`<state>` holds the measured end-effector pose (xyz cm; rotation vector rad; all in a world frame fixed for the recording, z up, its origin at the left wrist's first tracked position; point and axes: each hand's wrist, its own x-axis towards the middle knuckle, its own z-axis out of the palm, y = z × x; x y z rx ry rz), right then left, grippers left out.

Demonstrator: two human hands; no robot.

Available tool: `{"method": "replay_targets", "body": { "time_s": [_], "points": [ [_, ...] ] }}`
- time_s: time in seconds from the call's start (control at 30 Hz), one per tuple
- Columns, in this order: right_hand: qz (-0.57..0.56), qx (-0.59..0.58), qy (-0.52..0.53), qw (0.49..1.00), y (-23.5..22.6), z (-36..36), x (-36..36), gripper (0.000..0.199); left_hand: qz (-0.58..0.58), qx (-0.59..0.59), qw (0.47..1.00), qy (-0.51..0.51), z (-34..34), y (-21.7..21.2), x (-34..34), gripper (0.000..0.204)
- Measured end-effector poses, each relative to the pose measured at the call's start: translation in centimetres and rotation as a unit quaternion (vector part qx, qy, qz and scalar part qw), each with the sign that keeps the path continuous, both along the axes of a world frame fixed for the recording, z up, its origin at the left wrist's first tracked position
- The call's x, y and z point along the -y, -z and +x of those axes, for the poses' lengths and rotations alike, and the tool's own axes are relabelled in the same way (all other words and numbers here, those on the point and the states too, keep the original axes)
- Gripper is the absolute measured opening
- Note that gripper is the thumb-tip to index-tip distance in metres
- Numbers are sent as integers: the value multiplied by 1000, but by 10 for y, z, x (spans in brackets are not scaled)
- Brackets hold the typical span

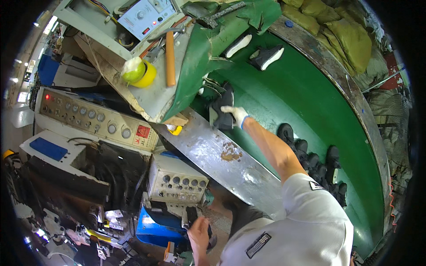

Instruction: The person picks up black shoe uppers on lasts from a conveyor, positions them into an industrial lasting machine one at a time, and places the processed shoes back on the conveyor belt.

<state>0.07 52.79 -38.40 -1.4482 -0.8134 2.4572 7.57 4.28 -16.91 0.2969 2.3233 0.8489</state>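
Note:
My right hand, in a white glove, reaches over the green conveyor belt. Its fingers close round the side of a black shoe, beside the metal edge at the belt's left. My left hand is low in the view, fingers curled, next to a dark part of the small control unit. Whatever it may hold is hidden. Farther up the belt lie two dark shoes with white soles, one at the right and one partly by the green cover. Several black shoes are grouped right of my arm.
A worktop at the upper left carries a hammer and a yellow-green container. Control panels with dials and a knobbed box stand left. Yellowish sacks lie beyond the belt's rusty metal rim.

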Motion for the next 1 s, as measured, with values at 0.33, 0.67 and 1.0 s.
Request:
{"method": "replay_targets", "body": {
  "time_s": [0.33, 0.67, 1.0],
  "points": [
    [529, 96, -169, 826, -208, 146, 231, 86, 288, -40, 955, -52, -72, -54, -105, 56],
    [749, 1, -147, 646, -273, 167, 274, 88, 400, -35, 914, -61, -67, -149, -83, 25],
    [763, -50, -164, 623, -284, 161, 279, 89, 479, -21, 875, -69, -59, -153, -55, 56]
  ]
}}
